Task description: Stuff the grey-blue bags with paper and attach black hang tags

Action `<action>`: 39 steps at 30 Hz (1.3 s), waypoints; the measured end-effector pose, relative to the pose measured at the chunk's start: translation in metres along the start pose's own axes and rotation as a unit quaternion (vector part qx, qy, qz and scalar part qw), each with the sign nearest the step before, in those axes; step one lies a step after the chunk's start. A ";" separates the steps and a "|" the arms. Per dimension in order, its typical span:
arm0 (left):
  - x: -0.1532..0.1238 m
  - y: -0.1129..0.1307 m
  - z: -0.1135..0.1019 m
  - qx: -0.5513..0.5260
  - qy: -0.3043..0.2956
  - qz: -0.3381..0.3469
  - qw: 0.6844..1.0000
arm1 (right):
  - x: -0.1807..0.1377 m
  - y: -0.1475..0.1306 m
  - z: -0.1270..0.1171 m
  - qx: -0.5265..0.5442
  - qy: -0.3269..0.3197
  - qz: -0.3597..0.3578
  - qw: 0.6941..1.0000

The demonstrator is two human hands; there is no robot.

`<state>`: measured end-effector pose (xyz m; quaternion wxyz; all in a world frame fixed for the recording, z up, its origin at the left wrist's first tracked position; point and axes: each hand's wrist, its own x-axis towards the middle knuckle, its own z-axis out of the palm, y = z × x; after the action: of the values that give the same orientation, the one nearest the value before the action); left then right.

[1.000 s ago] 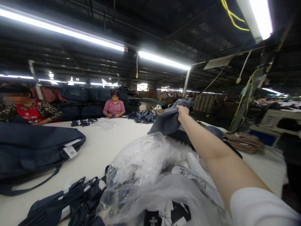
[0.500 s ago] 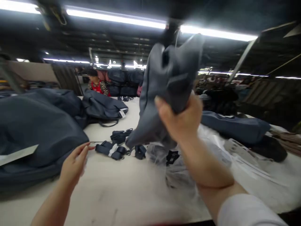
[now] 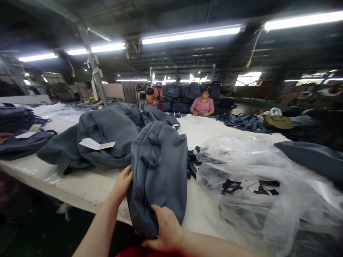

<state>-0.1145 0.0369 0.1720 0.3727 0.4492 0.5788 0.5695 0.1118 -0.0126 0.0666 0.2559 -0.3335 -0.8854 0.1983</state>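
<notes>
A slate-blue bag [image 3: 168, 164] with a small loop on its face stands tilted at the table's front edge. My right hand [image 3: 167, 226] grips its lower end, the thumb on the front face and the other fingers underneath. At the bag's left side is my left hand [image 3: 122, 184], closed on the edge with its fingertips partly hidden. Just behind lies a pile of similar slate-blue bags [image 3: 112, 125], with a folded white paper tag [image 3: 95, 144] on it. Dark straps [image 3: 192, 162] show past the bag's right side.
Clear plastic bags [image 3: 249, 160] with black-and-white labelled pieces inside cover the right of the white table [image 3: 107, 185]. Another blue bag [image 3: 313, 153] lies at far right. Dark straps [image 3: 241, 121] are heaped farther back. A person in a pink shirt [image 3: 203, 106] sits across the table.
The bag, held up in my right hand before, is now lower, at the table edge. My left hand has moved onto its side. The view has turned left.
</notes>
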 end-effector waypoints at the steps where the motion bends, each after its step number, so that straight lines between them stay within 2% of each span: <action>1: -0.003 0.011 0.004 0.002 -0.020 0.020 1.000 | -0.003 0.004 -0.001 0.002 0.017 -0.032 0.999; 4: -0.009 0.059 0.016 0.061 -0.091 0.100 0.989 | -0.007 0.009 -0.021 0.017 0.040 -0.137 0.990; 6: -0.006 0.091 0.019 0.113 -0.135 0.134 0.975 | -0.003 0.004 -0.057 0.009 0.064 -0.206 0.976; 8: -0.001 0.114 0.019 0.153 -0.163 0.143 0.964 | 0.007 -0.006 -0.108 -0.020 0.147 -0.248 0.957; 10: 0.006 0.122 0.020 0.172 -0.167 0.135 0.961 | 0.022 -0.019 -0.163 -0.058 0.278 -0.228 0.931; 11: 0.008 0.120 0.021 0.175 -0.165 0.129 0.962 | 0.032 -0.024 -0.187 -0.084 0.320 -0.214 0.919; 12: 0.010 0.117 0.024 0.180 -0.162 0.123 0.962 | 0.043 -0.028 -0.207 -0.107 0.326 -0.200 0.918; 14: 0.010 0.105 0.030 0.201 -0.143 0.130 0.960 | 0.065 -0.031 -0.232 -0.134 0.244 -0.200 0.939; 16: 0.008 0.092 0.036 0.254 -0.103 0.158 0.949 | 0.082 -0.027 -0.236 -0.136 0.129 -0.212 0.959; 18: 0.006 0.082 0.036 0.299 -0.073 0.167 0.937 | 0.091 -0.018 -0.225 -0.132 0.084 -0.209 0.965; 21: 0.002 0.078 0.023 0.307 -0.053 0.134 0.941 | 0.092 -0.004 -0.203 -0.125 0.119 -0.188 0.967; 23: -0.003 0.086 0.011 0.301 -0.025 0.130 0.944 | 0.091 0.000 -0.194 -0.118 0.137 -0.184 0.966; 26: -0.016 0.109 0.008 0.338 -0.014 0.175 0.924 | 0.099 -0.001 -0.189 -0.104 0.138 -0.186 0.967; 27: -0.021 0.117 0.013 0.372 -0.027 0.197 0.907 | 0.102 -0.003 -0.187 -0.099 0.134 -0.186 0.968; 29: -0.034 0.129 0.031 0.471 -0.061 0.224 0.851 | 0.108 -0.010 -0.185 -0.092 0.122 -0.188 0.970; 31: -0.047 0.133 0.053 0.580 -0.075 0.202 0.785 | 0.111 -0.016 -0.185 -0.093 0.115 -0.189 0.971; 32: -0.053 0.130 0.062 0.620 -0.069 0.176 0.761 | 0.111 -0.017 -0.186 -0.096 0.116 -0.188 0.970; 34: -0.064 0.120 0.076 0.656 -0.047 0.130 0.742 | 0.111 -0.013 -0.194 -0.107 0.134 -0.177 0.969; 37: -0.072 0.097 0.081 0.647 -0.044 0.121 0.752 | 0.113 0.012 -0.220 -0.126 0.201 -0.119 0.964; 39: -0.075 0.085 0.080 0.633 -0.052 0.117 0.764 | 0.113 0.036 -0.244 -0.152 0.240 -0.035 0.958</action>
<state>-0.0072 -0.0127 0.2444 -0.0358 0.6763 0.7304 0.0887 0.1991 0.1344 0.2772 0.4139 -0.3749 -0.8289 -0.0339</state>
